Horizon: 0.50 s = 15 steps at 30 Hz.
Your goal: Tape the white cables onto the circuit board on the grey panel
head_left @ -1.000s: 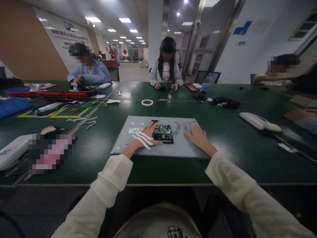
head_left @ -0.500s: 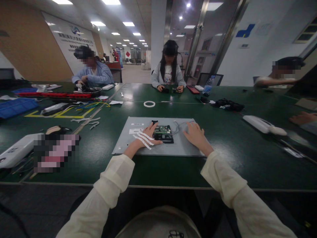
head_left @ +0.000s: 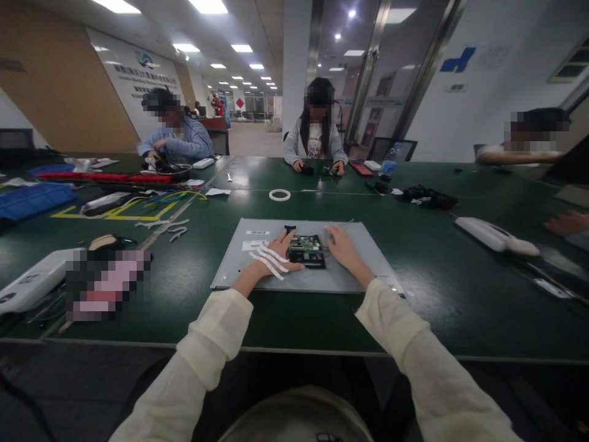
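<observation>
Head view: a grey panel point(head_left: 317, 280) lay flat on the green table point(head_left: 304, 313), just in front of the person, with both hands over it.
Board: the green board point(head_left: 307, 243) sat on the panel near its middle, just above a black housing point(head_left: 308, 258), between the two hands.
Left hand: it point(head_left: 277, 250) lay spread at the board's left side, thumb stretched along the housing, not closed round anything; white strips point(head_left: 271, 261) crossed its back.
Right hand: it point(head_left: 344, 248) reached in at the board's right side, fingers bent over the grey cable point(head_left: 326, 252); whether they pinched it could not be told.
Change: half a second earlier the right hand was farther right, with more of the cable bare; it had since come in close to the board, while the left hand kept its place.
Meaning: the work had probably narrowed to the cable's end by the board, the left hand seeming to steady things.
Tape: a white roll point(head_left: 280, 195) lay beyond the panel, well apart from both hands.
</observation>
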Motion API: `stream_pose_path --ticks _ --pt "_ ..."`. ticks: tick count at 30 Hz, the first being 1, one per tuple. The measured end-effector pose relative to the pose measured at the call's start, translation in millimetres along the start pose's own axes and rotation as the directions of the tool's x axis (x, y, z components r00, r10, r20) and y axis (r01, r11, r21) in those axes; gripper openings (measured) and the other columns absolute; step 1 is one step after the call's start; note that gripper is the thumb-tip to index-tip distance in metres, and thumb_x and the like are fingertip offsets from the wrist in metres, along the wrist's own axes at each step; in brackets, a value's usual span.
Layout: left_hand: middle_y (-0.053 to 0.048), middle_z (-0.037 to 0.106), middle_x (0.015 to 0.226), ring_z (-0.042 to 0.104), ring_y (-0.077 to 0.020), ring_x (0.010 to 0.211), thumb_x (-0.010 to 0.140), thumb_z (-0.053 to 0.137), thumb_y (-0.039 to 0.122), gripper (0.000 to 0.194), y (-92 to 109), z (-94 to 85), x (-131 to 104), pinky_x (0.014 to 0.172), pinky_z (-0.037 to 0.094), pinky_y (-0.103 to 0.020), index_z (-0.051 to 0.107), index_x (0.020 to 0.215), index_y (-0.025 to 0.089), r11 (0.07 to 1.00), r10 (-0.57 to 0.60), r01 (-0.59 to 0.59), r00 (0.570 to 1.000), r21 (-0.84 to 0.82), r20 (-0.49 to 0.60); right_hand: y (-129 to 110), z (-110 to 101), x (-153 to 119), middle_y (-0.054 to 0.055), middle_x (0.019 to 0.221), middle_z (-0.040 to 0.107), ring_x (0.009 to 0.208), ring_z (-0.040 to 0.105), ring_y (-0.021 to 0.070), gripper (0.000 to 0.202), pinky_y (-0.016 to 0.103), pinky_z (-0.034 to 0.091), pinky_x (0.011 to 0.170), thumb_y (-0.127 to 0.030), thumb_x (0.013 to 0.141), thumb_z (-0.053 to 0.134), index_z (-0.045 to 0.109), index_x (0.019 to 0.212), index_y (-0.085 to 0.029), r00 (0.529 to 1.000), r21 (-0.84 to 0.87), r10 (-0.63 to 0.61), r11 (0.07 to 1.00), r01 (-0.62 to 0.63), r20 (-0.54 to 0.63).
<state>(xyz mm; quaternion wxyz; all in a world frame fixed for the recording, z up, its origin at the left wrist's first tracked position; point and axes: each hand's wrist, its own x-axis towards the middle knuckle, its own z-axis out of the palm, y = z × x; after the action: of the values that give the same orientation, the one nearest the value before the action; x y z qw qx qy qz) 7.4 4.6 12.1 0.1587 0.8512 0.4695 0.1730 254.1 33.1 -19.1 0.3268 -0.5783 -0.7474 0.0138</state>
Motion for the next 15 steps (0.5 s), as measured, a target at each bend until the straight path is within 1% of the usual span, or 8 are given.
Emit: stream_pose_path --ticks 4,8,10,12,15 --pt "-0.016 0.014 0.151 0.029 -0.0359 0.133 0.060 0.065 0.064 0.109 -1.7 2.4 1.2 0.106 0.030 -0.048 0.012 0.145 0.023 1.000 -0.015 0.015 1.000 0.007 -0.001 5.5 -8.6 0.0 0.012 0.129 0.047 0.124 0.039 0.0210 0.043 0.037 0.033 0.105 -0.012 0.078 0.040 0.055 0.118 -0.015 1.000 -0.017 0.014 1.000 -0.014 -0.015" --pt "-0.016 0.015 0.151 0.029 -0.0359 0.133 0.062 0.063 0.065 0.107 -1.4 1.7 0.1 0.106 0.030 -0.048 0.012 0.145 0.022 1.000 -0.003 0.003 1.000 0.010 -0.001 9.2 -17.2 -0.2 0.013 0.128 0.047 0.122 0.042 0.0222 0.042 0.037 0.034 0.103 -0.012 0.076 0.041 0.057 0.115 -0.015 0.997 -0.044 0.065 0.997 -0.067 -0.044" --pt "-0.016 0.015 0.151 0.028 -0.0361 0.133 0.062 0.063 0.065 0.107 -0.6 0.7 -0.6 0.106 0.029 -0.048 0.012 0.145 0.022 1.000 -0.004 0.004 1.000 0.012 0.002 11.6 -22.0 -0.9 0.014 0.128 0.048 0.117 0.046 0.0220 0.041 0.036 0.036 0.101 -0.012 0.076 0.041 0.058 0.114 -0.013 0.994 -0.058 0.099 0.993 -0.102 -0.044" --pt "-0.016 0.015 0.151 0.028 -0.0358 0.134 0.062 0.064 0.065 0.106 0.6 -0.6 -1.3 0.107 0.028 -0.049 0.012 0.145 0.023 1.000 -0.007 0.007 1.000 0.017 0.004 13.5 -26.2 -1.6 0.014 0.124 0.051 0.108 0.053 0.0208 0.041 0.035 0.040 0.097 -0.012 0.076 0.040 0.059 0.113 -0.012 0.992 -0.047 0.121 0.991 -0.123 -0.041" --pt "-0.015 0.015 0.151 0.028 -0.0357 0.134 0.063 0.063 0.064 0.106 3.2 -2.9 -2.8 0.107 0.028 -0.049 0.012 0.145 0.023 1.000 -0.013 0.013 1.000 0.021 0.010 13.3 -30.0 -2.5 0.012 0.114 0.057 0.099 0.057 0.0197 0.040 0.036 0.042 0.093 -0.012 0.075 0.040 0.060 0.110 -0.013 0.993 -0.011 0.114 0.993 -0.114 -0.041"
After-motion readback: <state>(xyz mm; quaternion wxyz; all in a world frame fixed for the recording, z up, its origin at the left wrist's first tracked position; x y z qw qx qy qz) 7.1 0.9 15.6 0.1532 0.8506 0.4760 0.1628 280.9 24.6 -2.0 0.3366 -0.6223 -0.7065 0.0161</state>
